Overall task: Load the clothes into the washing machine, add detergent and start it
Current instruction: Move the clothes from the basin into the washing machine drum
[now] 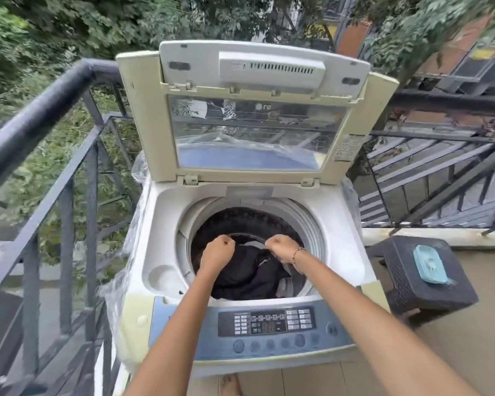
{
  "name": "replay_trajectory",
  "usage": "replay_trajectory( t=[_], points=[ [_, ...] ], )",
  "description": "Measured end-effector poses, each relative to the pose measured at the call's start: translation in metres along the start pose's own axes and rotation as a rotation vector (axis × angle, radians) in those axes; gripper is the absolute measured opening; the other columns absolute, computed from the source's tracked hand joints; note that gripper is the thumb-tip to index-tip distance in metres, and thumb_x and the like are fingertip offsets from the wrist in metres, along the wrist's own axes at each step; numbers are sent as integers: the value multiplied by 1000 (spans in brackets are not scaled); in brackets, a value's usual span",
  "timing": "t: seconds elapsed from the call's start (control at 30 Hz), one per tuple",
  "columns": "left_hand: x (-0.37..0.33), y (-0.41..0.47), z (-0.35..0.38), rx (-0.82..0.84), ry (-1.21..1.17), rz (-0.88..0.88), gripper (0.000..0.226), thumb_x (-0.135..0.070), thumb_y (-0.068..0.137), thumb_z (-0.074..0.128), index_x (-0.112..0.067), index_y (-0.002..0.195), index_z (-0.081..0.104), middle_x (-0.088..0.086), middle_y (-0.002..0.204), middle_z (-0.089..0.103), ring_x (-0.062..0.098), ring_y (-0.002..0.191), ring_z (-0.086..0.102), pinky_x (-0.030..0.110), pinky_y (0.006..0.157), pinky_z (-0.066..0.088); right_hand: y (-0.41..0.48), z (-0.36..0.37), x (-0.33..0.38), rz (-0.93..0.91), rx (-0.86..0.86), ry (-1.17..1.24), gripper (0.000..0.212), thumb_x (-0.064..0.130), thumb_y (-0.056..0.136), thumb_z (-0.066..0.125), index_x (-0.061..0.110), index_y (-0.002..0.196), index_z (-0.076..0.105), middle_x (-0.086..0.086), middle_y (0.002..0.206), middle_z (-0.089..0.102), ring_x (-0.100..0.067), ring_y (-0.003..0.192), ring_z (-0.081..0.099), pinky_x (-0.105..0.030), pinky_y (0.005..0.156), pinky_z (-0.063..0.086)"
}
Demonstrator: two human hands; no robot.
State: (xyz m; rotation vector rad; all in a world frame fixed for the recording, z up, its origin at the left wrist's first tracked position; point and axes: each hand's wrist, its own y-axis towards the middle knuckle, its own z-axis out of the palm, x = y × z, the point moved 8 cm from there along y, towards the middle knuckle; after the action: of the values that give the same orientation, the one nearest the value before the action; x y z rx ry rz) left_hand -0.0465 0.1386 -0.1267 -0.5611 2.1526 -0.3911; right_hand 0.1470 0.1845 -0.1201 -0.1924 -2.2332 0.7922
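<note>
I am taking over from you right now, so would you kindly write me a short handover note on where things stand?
Left grip: fingers curled, holding the dark clothes over the drum.
Right grip: pinching the same clothes.
Washing machine: lid up, dark clothes partly in the drum.
Done: loading is under way.
Left: let go of the clothes, add detergent (none in view), shut the lid, start it at the control panel.
</note>
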Motion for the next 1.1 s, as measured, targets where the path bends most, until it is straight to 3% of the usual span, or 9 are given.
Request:
replay_trajectory(
  t=[0.17,0.37,0.53,0.6,0.73,0.8,0.87,1.0,1.1],
  points=[
    [-25,-22,5,-19,-84,145,28,-34,95,44,-23,115,61,2,117,66,17,102,59,28,81,41,-21,-16,11,-202,-42,-142,19,32,89,53,26,101,66,5,108,67,-9,96,58,-21,84,40],
    [-62,-49,20,-27,-203,268,25,-34,96,46,-29,116,61,-8,111,67,6,100,59,20,79,39,-66,-52,11,-358,-148,-91,20,24,92,52,17,104,67,3,107,68,-10,99,61,-20,87,46],
    [-98,-81,45,-18,-262,359,19,-34,96,47,-34,110,60,-17,104,66,-18,86,56,2,66,39,-99,-92,-19,-418,-277,7,16,19,92,54,18,100,68,6,101,68,-5,91,60,-1,73,42],
    [-110,-94,57,-39,-278,373,18,-34,95,49,-36,108,61,-18,101,67,-14,89,58,4,68,40,-109,-110,-37,-436,-326,55,14,16,91,56,20,95,69,5,100,68,-6,89,60,-1,74,42],
    [-138,-120,86,-94,-347,378,18,-27,95,50,-29,107,64,-14,97,70,5,94,63,27,82,50,-125,-151,-77,-469,-414,155,17,10,90,55,21,90,69,6,95,68,-7,86,61,-4,74,43],
    [-156,-135,103,-140,-376,396,18,-22,95,49,-25,105,64,-10,94,72,9,92,64,32,85,49,-131,-171,-97,-470,-429,195,17,8,91,55,17,92,69,7,94,67,-10,87,62,-7,77,45],
    [-180,-152,130,-168,-432,413,17,-18,95,49,-22,101,64,-10,88,72,9,89,66,32,83,50,-136,-193,-121,-458,-419,223,16,8,91,54,13,93,69,5,95,68,-12,90,62,-17,82,47],
    [-232,-182,204,-107,-495,434,16,-16,95,49,-21,99,63,-9,84,71,12,82,67,30,77,52,-139,-235,-176,-436,-406,209,15,10,92,53,13,93,68,8,90,65,1,81,58,4,68,38],
    [-265,-193,262,-57,-432,480,14,-17,96,49,-22,102,61,-9,95,67,12,89,65,21,79,50,-140,-264,-218,-400,-396,219,17,8,92,53,9,97,68,5,91,66,0,80,58,2,69,39]
  ],
)
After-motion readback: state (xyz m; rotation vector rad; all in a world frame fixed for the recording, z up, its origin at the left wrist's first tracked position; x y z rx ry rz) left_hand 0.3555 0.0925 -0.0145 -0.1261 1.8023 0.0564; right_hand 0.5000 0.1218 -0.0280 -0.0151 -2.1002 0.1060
